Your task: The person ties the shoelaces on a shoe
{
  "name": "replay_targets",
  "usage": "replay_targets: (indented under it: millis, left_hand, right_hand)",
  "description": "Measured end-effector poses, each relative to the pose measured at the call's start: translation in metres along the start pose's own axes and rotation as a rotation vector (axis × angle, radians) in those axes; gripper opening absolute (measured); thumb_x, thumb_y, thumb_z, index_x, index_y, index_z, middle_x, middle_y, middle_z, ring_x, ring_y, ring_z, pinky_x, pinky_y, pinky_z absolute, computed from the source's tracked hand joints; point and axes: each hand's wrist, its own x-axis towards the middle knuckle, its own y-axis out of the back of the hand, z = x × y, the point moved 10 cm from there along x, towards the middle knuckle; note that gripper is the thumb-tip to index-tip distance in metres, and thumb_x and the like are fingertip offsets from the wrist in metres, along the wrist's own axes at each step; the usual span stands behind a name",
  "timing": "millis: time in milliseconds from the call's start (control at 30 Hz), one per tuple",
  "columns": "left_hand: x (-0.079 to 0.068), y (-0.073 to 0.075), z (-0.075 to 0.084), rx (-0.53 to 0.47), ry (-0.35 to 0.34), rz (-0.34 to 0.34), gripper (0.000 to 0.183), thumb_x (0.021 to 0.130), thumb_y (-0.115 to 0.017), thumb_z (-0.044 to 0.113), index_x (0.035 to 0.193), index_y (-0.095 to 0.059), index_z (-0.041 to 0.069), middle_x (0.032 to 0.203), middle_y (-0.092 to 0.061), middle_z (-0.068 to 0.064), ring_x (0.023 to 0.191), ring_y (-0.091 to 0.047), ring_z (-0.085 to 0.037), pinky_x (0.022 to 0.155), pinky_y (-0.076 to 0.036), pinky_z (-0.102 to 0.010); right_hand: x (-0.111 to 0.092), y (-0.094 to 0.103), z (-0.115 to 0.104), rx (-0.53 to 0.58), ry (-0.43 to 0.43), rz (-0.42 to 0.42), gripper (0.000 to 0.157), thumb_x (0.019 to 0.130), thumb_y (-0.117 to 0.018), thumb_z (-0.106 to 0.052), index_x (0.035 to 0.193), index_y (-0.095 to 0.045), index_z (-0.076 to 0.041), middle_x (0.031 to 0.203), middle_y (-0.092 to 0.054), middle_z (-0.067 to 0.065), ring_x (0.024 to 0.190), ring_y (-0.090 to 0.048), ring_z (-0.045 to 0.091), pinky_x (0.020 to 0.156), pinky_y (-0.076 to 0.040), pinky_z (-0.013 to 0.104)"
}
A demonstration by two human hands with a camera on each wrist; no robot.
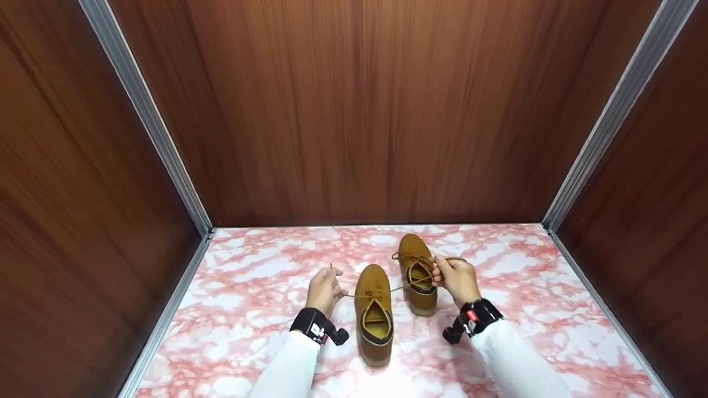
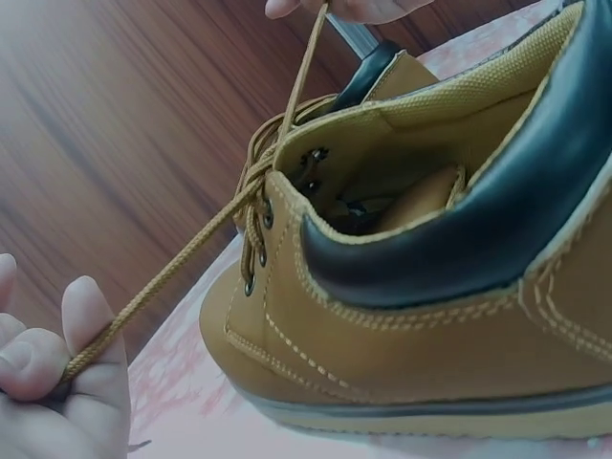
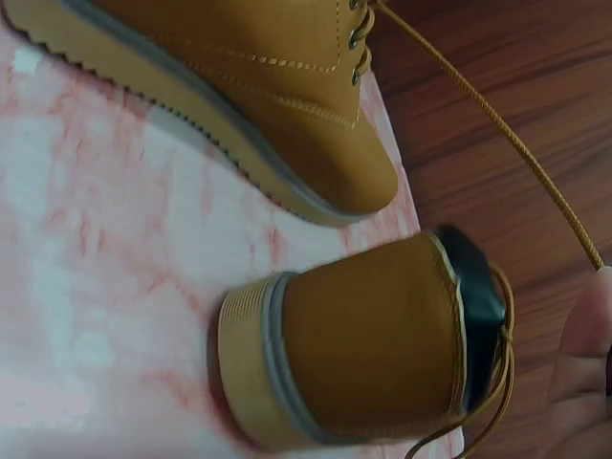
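Two tan lace-up shoes stand upright with their toes pointing away from me. My left hand (image 1: 323, 292) is left of the nearer shoe (image 1: 368, 282) and pinches one end of its shoelace (image 2: 182, 256) between thumb and fingers. Over the farther shoe (image 1: 411, 243), my right hand (image 1: 458, 281) holds the other end of that same lace (image 3: 497, 121). Both lace ends run taut outward from the nearer shoe's eyelets, and the left wrist view shows them crossing at the top of its lacing. The farther shoe has its own lace tied in loops.
A pink and white marbled tabletop (image 1: 249, 315) lies under the shoes. Brown wood-grain panels (image 1: 354, 110) rise at the back and both sides, with grey metal corner posts (image 1: 160, 127). Each wrist wears a black strap with a small camera.
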Motion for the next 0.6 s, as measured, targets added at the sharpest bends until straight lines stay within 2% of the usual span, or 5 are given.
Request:
replay_targets:
  millis: [200,367,600]
  left_hand:
    - [-0.001,0.010,-0.002,0.081,-0.008,0.043,0.023,0.109,-0.048,0.013,0.105,-0.063,-0.003,0.066,-0.032,0.008,0.051,-0.032,-0.003,0.067,-0.053,-0.028]
    - [0.000,0.022,-0.008,0.118,-0.007,0.090,0.021,0.107,-0.048,0.011,0.100,-0.064,-0.001,0.066,-0.033,0.007,0.051,-0.034,-0.004,0.064,-0.055,-0.028]
    - [0.000,0.026,-0.014,0.168,0.010,0.091,0.028,0.108,-0.047,0.012,0.115,-0.060,-0.012,0.071,-0.035,0.005,0.056,-0.041,-0.006,0.064,-0.057,-0.027]
  right_hand:
    - [-0.004,0.008,0.010,0.027,-0.024,-0.014,0.043,0.107,-0.061,-0.023,0.123,-0.065,0.017,0.068,-0.064,0.000,0.059,-0.059,0.007,0.058,-0.058,0.023]
    - [-0.008,0.012,0.017,0.028,-0.021,-0.009,0.041,0.106,-0.061,-0.022,0.122,-0.067,0.015,0.064,-0.059,0.000,0.055,-0.054,0.007,0.053,-0.052,0.022]
    - [-0.013,0.018,0.023,0.098,-0.018,0.024,0.037,0.109,-0.057,-0.023,0.113,-0.069,0.012,0.061,-0.054,-0.003,0.055,-0.051,0.008,0.053,-0.051,0.023]
